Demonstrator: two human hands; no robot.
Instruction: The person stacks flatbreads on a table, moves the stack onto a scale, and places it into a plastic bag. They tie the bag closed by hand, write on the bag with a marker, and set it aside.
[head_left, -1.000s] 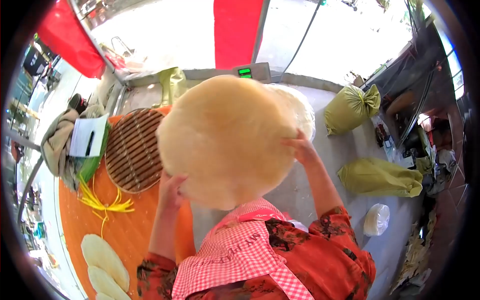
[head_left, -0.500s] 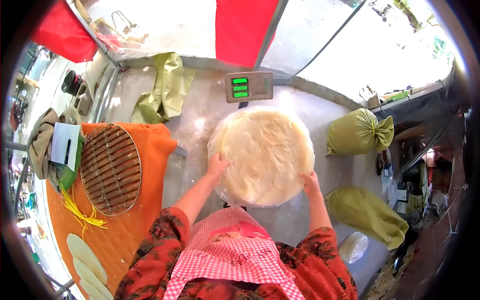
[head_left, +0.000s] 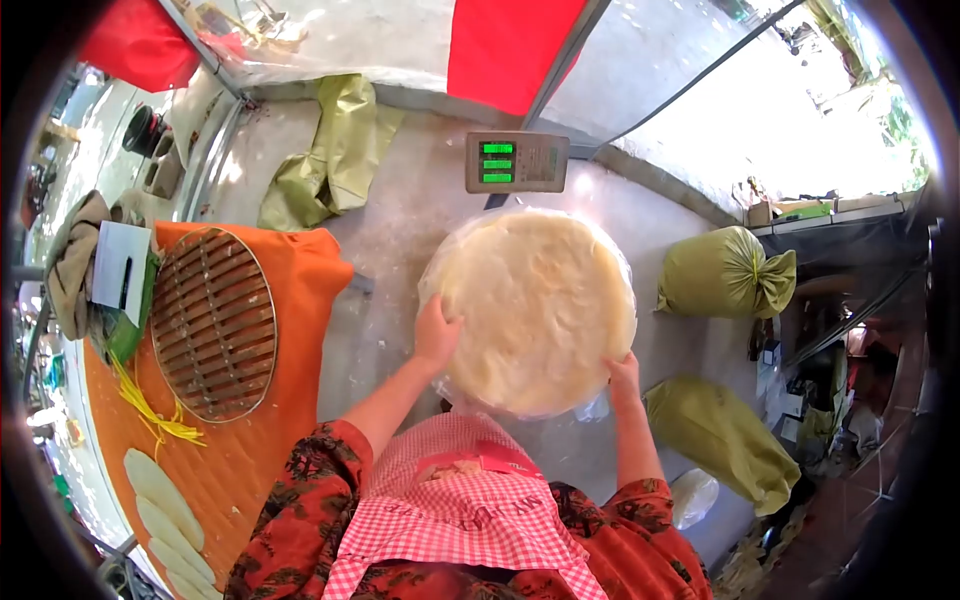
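The round pale sheet point(head_left: 535, 300) that I had held up in the air a second before had come down flat, and it lay on top of the pile, its outline close to even with the rest, so I judged it fairly well centred there. My left hand point(head_left: 437, 336) touched the pile's left edge, thumb apart from the fingers, and my right hand point(head_left: 623, 371) touched its near right edge with a narrow hold; whether either was closed on a layer I couldn't tell, since the rim hid part of my fingers. A see-through plastic film point(head_left: 432, 272) stuck out around the rim, loose enough, I thought, to snag a fingertip. Just beyond the pile stood the scale display point(head_left: 517, 162), lit green, the nearest thing for a far-reaching hand to knock. Left of the pile, a strip of grey floor point(head_left: 385, 265) showed, and past it the orange table point(head_left: 305, 290) with a slatted round rack point(head_left: 214, 325) on it. To the right of the pile sat a tied green sack point(head_left: 708, 275), with another sack point(head_left: 722, 440) nearer to me, close to my right forearm, so sideways room looked wider on my left. My checked apron point(head_left: 450, 520) came up close to the pile's near edge
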